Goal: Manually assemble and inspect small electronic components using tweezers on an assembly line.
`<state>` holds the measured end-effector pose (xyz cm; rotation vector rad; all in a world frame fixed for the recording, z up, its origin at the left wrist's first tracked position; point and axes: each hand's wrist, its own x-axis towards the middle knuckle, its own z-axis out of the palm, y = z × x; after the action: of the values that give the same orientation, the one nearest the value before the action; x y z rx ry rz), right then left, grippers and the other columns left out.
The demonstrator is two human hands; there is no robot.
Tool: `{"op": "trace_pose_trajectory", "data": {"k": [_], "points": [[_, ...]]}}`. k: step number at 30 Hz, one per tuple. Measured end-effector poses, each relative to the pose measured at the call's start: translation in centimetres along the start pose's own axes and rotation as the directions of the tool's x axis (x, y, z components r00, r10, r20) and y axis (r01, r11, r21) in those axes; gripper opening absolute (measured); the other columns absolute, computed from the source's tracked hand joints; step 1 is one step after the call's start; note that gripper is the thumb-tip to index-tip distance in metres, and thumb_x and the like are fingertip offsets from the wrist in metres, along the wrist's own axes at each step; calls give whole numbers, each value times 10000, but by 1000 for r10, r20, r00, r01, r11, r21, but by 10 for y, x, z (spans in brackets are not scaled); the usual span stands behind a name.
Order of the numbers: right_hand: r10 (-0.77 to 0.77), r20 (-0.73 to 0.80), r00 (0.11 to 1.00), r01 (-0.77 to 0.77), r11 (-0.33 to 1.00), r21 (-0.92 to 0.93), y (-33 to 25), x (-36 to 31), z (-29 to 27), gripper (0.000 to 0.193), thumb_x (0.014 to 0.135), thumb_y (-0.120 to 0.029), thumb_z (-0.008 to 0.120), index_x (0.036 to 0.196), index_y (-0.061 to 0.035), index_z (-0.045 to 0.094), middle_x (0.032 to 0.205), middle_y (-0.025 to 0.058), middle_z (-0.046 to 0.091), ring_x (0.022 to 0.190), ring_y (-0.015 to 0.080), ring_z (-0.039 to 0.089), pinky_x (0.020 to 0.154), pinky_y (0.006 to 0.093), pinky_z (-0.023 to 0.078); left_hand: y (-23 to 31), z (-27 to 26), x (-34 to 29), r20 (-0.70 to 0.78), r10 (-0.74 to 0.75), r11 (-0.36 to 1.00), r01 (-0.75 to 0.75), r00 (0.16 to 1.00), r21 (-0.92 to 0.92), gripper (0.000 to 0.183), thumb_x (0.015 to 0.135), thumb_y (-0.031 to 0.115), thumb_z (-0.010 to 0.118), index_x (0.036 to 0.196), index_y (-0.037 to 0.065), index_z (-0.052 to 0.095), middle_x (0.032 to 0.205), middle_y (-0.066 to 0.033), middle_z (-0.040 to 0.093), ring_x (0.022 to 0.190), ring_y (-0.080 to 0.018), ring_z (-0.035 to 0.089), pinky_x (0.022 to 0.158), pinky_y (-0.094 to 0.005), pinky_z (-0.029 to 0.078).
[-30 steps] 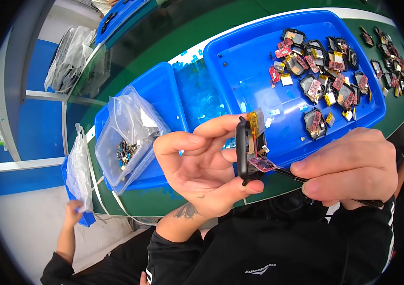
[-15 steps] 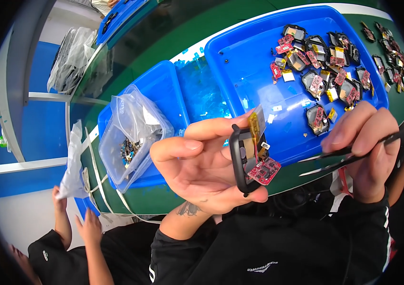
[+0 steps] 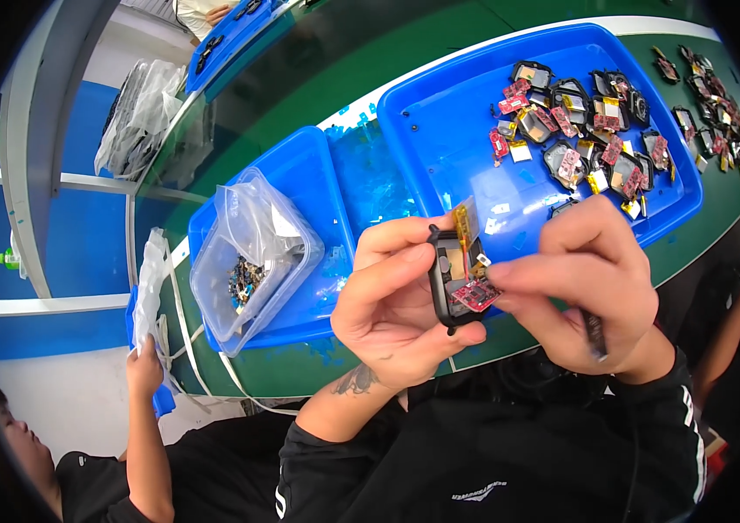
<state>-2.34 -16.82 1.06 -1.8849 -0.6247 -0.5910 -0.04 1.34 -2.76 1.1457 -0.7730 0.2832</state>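
Note:
Between thumb and fingers, my left hand (image 3: 391, 301) grips a small black device housing (image 3: 439, 283) by its rim, tilted up. A red circuit board (image 3: 476, 295) hangs at its open side, and a flat battery with yellow tape (image 3: 463, 228) sticks up from the top. My right hand (image 3: 583, 283) is closed, with black tweezers (image 3: 595, 336) tucked across the palm; their tips are hidden. Its thumb and forefinger pinch right beside the circuit board, at a small white connector (image 3: 483, 260). Whether they touch the connector or the board, I cannot tell.
A large blue tray (image 3: 405, 157) holds several similar opened housings (image 3: 568, 166). More lie on the green table (image 3: 662, 109) to the right. At left, a clear plastic box (image 3: 217, 322) with small parts stands in another blue tray (image 3: 335, 200). A co-worker's arm (image 3: 150, 427) handles white plastic at far left.
My right hand has moved left to the housing, and the tweezers have turned back into its palm. The left hand still holds the housing. The co-worker's arm has shifted.

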Motion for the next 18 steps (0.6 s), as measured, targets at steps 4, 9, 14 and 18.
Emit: {"op": "trace_pose_trajectory", "data": {"k": [4, 9, 14, 18], "points": [[290, 4, 957, -257, 842, 475, 8, -8, -8, 399, 1023, -339, 339, 986, -17, 570, 907, 79, 441, 772, 153, 480, 671, 289, 441, 5, -3, -3, -7, -4, 998, 5, 1000, 56, 620, 710, 39, 808, 1238, -33, 493, 1278, -207, 420, 1211, -347, 484, 1002, -483, 453], [285, -290, 913, -180, 923, 340, 14, -19, -10, 715, 991, -540, 213, 1017, 59, 604, 849, 67, 498, 684, 112, 470, 654, 244, 406, 10, 17, 0, -166, -64, 991, 82, 984, 102, 595, 707, 30, 805, 1220, -18, 506, 1264, -210, 432, 1195, -349, 501, 979, -503, 478], [570, -168, 805, -372, 704, 606, 10, -29, -5, 528, 982, -416, 418, 1027, 74, 612, 633, 18, 526, 553, 102, 516, 554, 215, 448, 9, 7, -7, -74, 122, 872, -72, 990, 484, 663, 654, 35, 846, 1220, 0, 503, 1216, -201, 471, 1143, -319, 544, 904, -402, 537], [629, -53, 775, -382, 535, 754, 6, -37, 3, 268, 889, -154, 645, 1028, 69, 590, 927, 122, 611, 663, 139, 622, 614, 260, 551, 10, 4, -12, -7, 80, 776, -58, 997, 628, 793, 732, 206, 814, 1352, 70, 339, 1261, -188, 435, 1058, -278, 597, 917, -468, 519]]}}
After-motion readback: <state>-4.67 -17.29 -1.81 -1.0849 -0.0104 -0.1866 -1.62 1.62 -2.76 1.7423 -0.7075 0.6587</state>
